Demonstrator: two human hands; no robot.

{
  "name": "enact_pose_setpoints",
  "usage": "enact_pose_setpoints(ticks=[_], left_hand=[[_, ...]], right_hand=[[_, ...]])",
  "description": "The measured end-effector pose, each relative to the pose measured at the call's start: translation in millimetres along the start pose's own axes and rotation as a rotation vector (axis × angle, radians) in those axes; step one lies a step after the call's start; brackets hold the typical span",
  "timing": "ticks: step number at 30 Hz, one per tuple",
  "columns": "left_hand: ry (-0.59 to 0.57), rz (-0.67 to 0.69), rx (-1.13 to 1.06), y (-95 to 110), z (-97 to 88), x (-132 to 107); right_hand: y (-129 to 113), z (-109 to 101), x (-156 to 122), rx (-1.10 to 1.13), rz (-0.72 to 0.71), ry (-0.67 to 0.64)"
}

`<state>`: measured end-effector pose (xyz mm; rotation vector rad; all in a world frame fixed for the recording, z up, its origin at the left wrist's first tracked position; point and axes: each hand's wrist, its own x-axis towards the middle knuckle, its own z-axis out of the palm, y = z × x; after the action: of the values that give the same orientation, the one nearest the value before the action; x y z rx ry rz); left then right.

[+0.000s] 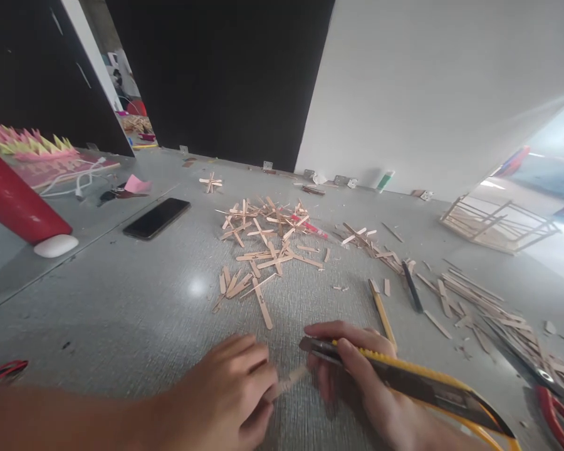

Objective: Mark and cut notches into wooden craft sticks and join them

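Observation:
My left hand (237, 385) is closed around one end of a wooden craft stick (289, 382) near the table's front. Its other end reaches toward the fingers of my right hand (357, 363); whether they touch it I cannot tell. That right hand grips a yellow and black utility knife (413, 379), its tip pointing left above the stick. Beyond both hands lies a scattered pile of craft sticks and cut pieces (272, 250), one stick (263, 304) lying closest to my left hand. A yellow-handled cutter (380, 310) rests behind my right hand.
Many thin wood strips (489, 300), a dark slim tool (411, 285) and red-handled pliers (557, 413) lie on the right. A stick frame (498, 222) stands behind them. On the left are a phone (157, 218), a red cylinder (21, 197) and a white oval object (56, 245).

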<state>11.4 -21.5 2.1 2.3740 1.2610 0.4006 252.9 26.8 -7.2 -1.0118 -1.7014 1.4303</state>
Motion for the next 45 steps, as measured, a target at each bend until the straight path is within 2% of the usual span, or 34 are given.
enact_pose_setpoints(ticks=[5, 9, 11, 15, 18, 24, 30, 35, 45], left_hand=[[0.082, 0.19, -0.068, -20, 4.0, 8], [0.13, 0.279, -0.032, -27, 0.0, 10], [0.142, 0.324, 0.019, -26, -2.7, 9], [0.181, 0.449, 0.148, -18, -7.4, 4], [0.231, 0.5, 0.244, -14, -4.8, -1], [0.23, 0.532, 0.297, -15, 2.6, -2], [0.237, 0.526, 0.317, -15, -2.1, 1], [0.22, 0.5, 0.305, -16, -3.5, 1], [0.229, 0.462, 0.379, -21, 7.3, 1]], right_hand=[[-7, 2, 6, -0.242, -0.067, -0.024], [0, 6, 4, -0.225, -0.083, 0.007], [3, 7, 1, -0.239, -0.114, 0.017], [0, 8, -2, -0.406, -0.239, 0.022], [-8, 8, -5, -0.497, -0.225, -0.02], [-16, 11, -11, -0.605, -0.131, -0.06], [-11, 15, -11, -0.545, -0.131, -0.096], [-15, 16, -6, -0.493, -0.105, -0.054], [-11, 18, -5, -0.403, -0.055, -0.058]])
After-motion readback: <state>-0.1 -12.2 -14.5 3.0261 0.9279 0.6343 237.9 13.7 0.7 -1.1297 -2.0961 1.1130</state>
